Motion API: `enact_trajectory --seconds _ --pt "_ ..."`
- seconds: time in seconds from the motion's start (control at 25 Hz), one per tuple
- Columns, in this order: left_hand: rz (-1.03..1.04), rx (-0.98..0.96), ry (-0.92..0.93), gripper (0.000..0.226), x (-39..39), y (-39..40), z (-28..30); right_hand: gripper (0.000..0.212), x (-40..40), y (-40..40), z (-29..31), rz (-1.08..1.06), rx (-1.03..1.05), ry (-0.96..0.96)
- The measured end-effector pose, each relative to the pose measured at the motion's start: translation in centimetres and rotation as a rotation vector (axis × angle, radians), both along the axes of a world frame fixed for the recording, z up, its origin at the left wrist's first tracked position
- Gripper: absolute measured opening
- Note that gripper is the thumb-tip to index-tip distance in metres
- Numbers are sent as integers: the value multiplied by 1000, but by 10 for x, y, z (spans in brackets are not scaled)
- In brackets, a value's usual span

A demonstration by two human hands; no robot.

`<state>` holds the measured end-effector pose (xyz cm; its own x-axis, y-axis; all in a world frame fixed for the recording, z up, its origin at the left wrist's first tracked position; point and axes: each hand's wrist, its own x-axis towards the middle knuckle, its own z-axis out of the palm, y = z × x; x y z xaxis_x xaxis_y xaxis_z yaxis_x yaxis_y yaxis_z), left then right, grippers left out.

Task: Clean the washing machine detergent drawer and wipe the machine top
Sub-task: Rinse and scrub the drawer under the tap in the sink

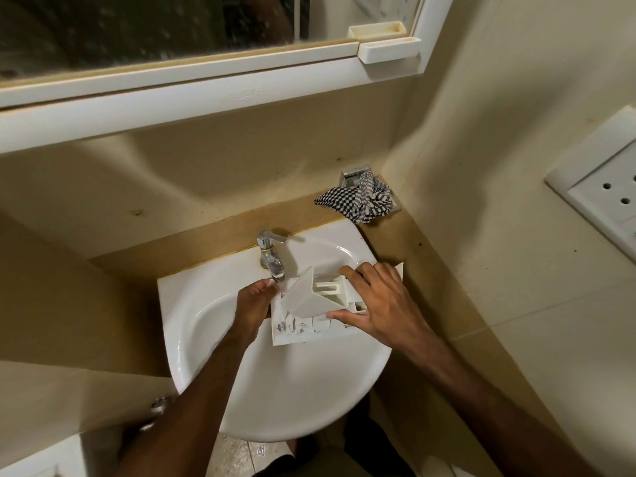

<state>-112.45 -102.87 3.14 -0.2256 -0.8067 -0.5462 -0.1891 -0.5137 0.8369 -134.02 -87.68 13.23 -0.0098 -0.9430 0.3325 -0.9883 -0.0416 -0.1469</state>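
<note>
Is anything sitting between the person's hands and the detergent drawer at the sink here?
Nothing visible does. Both hands are already on the detergent drawer over the sink: the left hand holds its left end under the tap, the right hand grips its right side.

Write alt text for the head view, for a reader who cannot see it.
A person holds a white detergent drawer over a white sink, under the chrome tap; the left hand grips its left end and the right hand its right. A checked cloth hangs in the corner behind the sink.
</note>
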Motion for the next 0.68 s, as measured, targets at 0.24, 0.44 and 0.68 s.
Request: enact_trajectory --seconds 0.24,0.44,0.68 --pt "40 -104 -60 18 -4 4 0 74 9 2 -5 -104 10 -48" --pt "-23 39 -33 26 -8 12 2 76 10 -2 -7 -177 -77 -46" --pt "53 23 -15 25 -4 13 0 76 18 1 -9 -258 -85 -132"
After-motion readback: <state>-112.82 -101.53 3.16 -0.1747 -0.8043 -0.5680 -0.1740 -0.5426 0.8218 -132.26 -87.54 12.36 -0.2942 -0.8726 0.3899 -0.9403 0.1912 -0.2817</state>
